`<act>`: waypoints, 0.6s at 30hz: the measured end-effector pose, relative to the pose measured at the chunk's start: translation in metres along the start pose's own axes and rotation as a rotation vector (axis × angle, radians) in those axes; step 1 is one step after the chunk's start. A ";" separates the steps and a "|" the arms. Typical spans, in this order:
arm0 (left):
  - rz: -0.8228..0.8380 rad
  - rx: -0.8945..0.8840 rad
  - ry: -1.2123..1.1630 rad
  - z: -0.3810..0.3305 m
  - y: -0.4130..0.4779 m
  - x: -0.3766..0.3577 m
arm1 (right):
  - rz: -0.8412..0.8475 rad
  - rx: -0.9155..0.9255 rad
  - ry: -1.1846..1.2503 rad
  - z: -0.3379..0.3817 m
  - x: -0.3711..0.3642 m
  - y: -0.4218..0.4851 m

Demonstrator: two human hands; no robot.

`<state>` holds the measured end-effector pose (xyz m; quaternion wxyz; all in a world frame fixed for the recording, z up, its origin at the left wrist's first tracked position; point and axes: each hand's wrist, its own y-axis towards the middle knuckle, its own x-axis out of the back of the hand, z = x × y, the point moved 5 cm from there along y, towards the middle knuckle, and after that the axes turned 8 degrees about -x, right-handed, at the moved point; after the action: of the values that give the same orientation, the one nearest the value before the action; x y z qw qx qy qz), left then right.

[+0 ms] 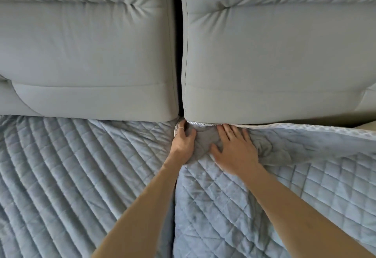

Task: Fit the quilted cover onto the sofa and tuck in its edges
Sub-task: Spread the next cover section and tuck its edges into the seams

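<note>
**A:** Where does the quilted cover (pixel 223 206) sit relative to your hands?

**B:** It's spread over the seat of the sofa (pixel 81 58), under both your forearms. Its trimmed edge (pixel 305 128) runs off to your right along the foot of the right back cushion (pixel 274 64) and lies on top, not tucked in.

**A:** And your hands?

**B:** Your left hand (pixel 183 137) is at the bottom of the gap (pixel 180 54) between the two back cushions, with its fingers curled round a bunched fold of the cover. Your right hand (pixel 234 147) lies flat on the cloth just beside it. Its fingers are spread and straight, and the tips touch the crease under the right cushion.

**A:** So which way does the work lie?

**B:** To your right, I'd say. The loose edge runs sideways along the crease, straight out from your right fingertips, so that hand is nearer. To your left the edge is out of sight under the cushion. I'd push forward and down into the crease, then slide right — your left hand looks placed to pin the bunch.
</note>
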<state>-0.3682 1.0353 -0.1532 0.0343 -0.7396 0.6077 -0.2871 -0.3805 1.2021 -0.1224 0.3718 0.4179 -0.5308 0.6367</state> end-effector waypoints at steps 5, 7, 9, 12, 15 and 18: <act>-0.074 0.008 0.127 -0.005 -0.061 0.003 | -0.016 -0.003 -0.039 0.019 0.002 -0.029; -0.055 0.013 0.050 -0.004 -0.082 0.002 | 0.040 0.103 -0.020 0.028 0.003 -0.040; 0.024 0.076 -0.055 -0.004 -0.076 0.000 | 0.050 0.160 0.006 0.027 0.006 -0.042; 0.087 0.197 -0.078 0.000 -0.047 0.001 | 0.084 0.205 0.056 0.020 0.007 -0.032; 0.121 0.140 -0.003 0.004 -0.031 -0.001 | 0.057 0.288 0.065 0.013 0.010 -0.022; 0.101 0.196 -0.123 0.013 -0.019 -0.008 | 0.037 0.316 0.052 0.004 0.005 -0.020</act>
<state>-0.3462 1.0439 -0.1596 0.1580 -0.7174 0.6100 -0.2970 -0.3634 1.2013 -0.1096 0.3031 0.4446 -0.4216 0.7299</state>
